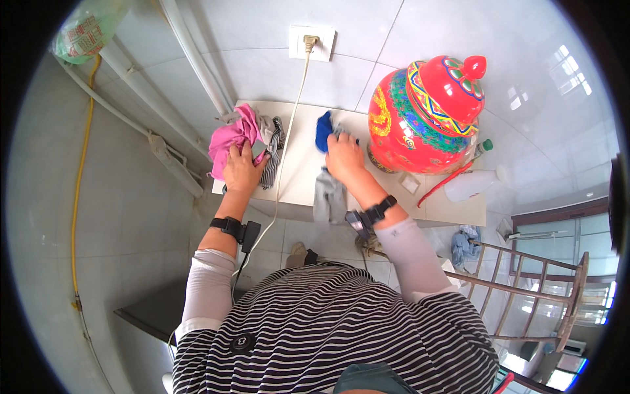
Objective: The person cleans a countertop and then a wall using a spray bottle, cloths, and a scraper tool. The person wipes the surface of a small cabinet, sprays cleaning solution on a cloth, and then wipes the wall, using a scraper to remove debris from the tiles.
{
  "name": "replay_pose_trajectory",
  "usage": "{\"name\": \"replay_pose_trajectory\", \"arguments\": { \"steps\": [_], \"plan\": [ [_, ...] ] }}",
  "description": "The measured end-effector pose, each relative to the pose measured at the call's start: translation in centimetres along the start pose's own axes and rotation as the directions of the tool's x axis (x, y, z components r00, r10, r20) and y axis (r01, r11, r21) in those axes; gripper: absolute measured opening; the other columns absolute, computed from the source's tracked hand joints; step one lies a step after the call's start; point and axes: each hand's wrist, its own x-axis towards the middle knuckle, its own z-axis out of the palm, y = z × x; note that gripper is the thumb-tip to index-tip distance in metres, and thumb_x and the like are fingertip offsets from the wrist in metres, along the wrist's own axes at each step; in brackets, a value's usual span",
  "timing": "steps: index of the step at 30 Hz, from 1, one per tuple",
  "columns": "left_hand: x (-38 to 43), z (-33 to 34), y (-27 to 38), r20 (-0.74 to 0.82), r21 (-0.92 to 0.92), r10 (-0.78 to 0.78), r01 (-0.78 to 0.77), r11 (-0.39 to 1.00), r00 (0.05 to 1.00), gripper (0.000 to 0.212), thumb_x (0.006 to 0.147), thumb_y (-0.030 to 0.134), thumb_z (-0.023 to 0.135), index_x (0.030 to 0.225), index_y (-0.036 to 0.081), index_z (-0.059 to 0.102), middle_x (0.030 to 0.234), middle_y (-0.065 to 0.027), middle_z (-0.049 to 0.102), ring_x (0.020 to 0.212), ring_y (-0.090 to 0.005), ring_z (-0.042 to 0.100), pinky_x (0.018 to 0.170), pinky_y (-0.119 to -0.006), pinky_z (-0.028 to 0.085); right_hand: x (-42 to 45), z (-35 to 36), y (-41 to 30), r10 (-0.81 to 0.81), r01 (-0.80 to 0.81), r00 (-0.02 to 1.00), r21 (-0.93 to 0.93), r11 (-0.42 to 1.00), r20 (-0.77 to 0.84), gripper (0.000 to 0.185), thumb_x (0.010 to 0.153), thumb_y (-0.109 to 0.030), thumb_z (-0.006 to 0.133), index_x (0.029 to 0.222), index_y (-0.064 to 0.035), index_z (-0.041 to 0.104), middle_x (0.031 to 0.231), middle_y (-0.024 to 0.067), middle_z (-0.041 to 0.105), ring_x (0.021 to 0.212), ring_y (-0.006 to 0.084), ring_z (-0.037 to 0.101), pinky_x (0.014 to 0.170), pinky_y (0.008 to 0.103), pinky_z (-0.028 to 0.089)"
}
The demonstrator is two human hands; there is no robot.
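On the left of a cream-coloured ledge (pixel 300 143) lies a crumpled pink cloth (pixel 229 140). My left hand (pixel 241 172) presses into it, fingers bent over the fabric and thumb towards a black-and-white striped cloth (pixel 270 170). A beige cloth (pixel 266 129) is bunched behind the striped one. My right hand (pixel 345 158) grips a blue cloth (pixel 323 132) and grey fabric near the middle of the ledge. Below that hand a grey cloth (pixel 329 194) droops over the front edge; whether it joins the blue piece is hidden under my fingers.
A large red painted lidded jar (pixel 428 113) stands on the right, beside a white plastic bottle (pixel 472 184) and a red strip (pixel 444 183). A white power cord (pixel 290 133) runs from the wall socket (pixel 312 43) across the ledge. A rusty metal rack (pixel 526 290) stands at lower right.
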Motion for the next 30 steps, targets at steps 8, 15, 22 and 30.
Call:
{"name": "replay_pose_trajectory", "arguments": {
  "steps": [8,15,22,30],
  "plan": [
    [-0.1,0.6,-0.6,-0.013,0.012,0.002,-0.002,1.0,1.0,0.07,0.078,0.053,0.068,0.13,0.008,0.053,0.128,-0.0255,0.048,0.11,-0.0411,0.056,0.084,-0.046,0.051,-11.9,-6.4,3.4,-0.353,0.233,0.884,0.367,0.9,0.307,0.037,0.07,-0.016,0.07,0.105,-0.0083,0.061,0.108,0.0214,0.058,0.091,0.0362,0.062,0.079,0.0421,0.051],
    [0.4,-0.8,-1.4,0.032,-0.226,-0.002,0.009,0.974,0.999,0.083,0.069,0.054,0.076,0.134,0.01,0.05,0.124,-0.0254,0.049,0.109,-0.0418,0.055,0.087,-0.044,0.05,-13.5,-11.7,6.1,-0.198,-0.194,0.913,0.809,0.555,0.356,0.038,0.075,-0.014,0.07,0.109,0.0003,0.062,0.093,0.0075,0.066,0.084,0.0134,0.061,0.077,0.0297,0.05],
    [-1.3,-2.4,-1.8,-0.206,-0.514,-0.091,-0.029,0.857,0.974,0.068,0.07,0.03,0.082,0.127,0.006,0.055,0.126,-0.0229,0.048,0.112,-0.0336,0.053,0.095,-0.039,0.045,-14.2,-10.9,3.5,-0.052,-0.146,0.98,0.868,0.474,0.193,0.038,0.078,-0.009,0.07,0.113,-0.0001,0.059,0.097,0.0039,0.063,0.087,0.011,0.058,0.078,0.0278,0.049],
    [-8.0,-10.4,5.0,0.325,-0.929,0.362,0.366,-0.051,0.874,0.043,0.098,0.038,0.049,0.122,0.004,0.059,0.111,-0.007,0.058,0.098,-0.0125,0.055,0.076,-0.028,0.048,-12.7,-12.1,0.0,0.152,-0.184,0.965,0.967,-0.178,0.212,0.039,0.083,-0.012,0.07,0.117,0.0015,0.055,0.103,0.0068,0.061,0.09,0.0116,0.058,0.082,0.0275,0.049]
  ]
}}
